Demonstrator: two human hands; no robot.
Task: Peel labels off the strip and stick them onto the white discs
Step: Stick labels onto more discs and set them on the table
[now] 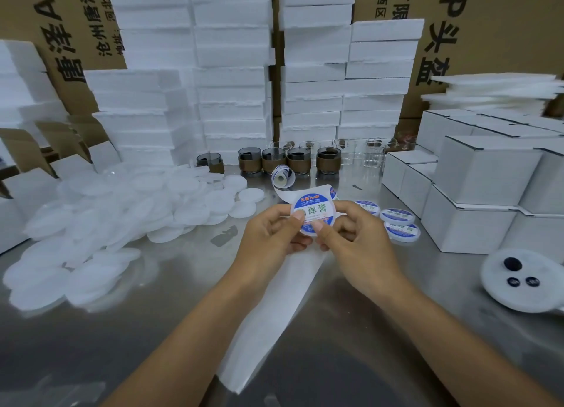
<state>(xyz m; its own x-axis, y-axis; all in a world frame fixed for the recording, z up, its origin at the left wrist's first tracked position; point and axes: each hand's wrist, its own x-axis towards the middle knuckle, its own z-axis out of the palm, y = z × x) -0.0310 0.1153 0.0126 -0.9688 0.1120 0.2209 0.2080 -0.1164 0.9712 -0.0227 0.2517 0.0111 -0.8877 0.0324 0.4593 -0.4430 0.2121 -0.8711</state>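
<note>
Both hands meet at frame centre w/ one white disc (305, 231) held up off the counter (152, 330) between them. Left hand (271, 232) pinches the disc's 7 o'clock edge, thumb on top, other fingers (279, 212) curled round behind. Right hand (357, 235) does the same at 5 o'clock. Both thumbs press the lower part of the label (314, 209), prob. to smooth it flat & seat the edge, so the sticking step looks nearly done for this piece. Disc tilts toward the camera, likely so the print can be checked for centring. Forearms come in from 6 o'clock, wrists angled inward.

Strip (274, 299) runs from the roll (282, 177) at 12 o'clock of the hands, passes behind them, and its bare backing trails off to 6 o'clock. That puts the next label right at hand. Pile of bare discs (122, 217) sits at 9 o'clock, a few labelled discs (396, 220) at 3 o'clock: blanks one side, finished the other, so reaches are short.
</note>
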